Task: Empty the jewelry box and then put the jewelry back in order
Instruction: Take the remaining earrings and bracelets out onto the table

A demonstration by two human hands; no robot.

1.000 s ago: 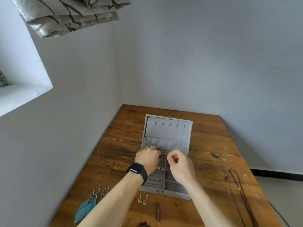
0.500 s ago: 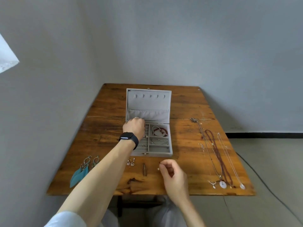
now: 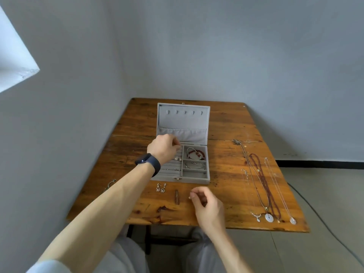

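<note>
You'll find nothing readable here: no text, label, brand or number on any surface in view.

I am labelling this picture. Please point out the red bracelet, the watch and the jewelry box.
red bracelet [image 3: 197, 154], head view, on its beads.
watch [image 3: 145, 160], head view, on its face.
jewelry box [image 3: 183, 123], head view, on the open lid.

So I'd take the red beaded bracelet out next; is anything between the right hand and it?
Nothing visible blocks it. The red beaded bracelet lies uncovered in the open grey jewelry box, top-right compartment. The right hand hovers over bare wooden table in front of the box; only the low front wall lies between.
</note>
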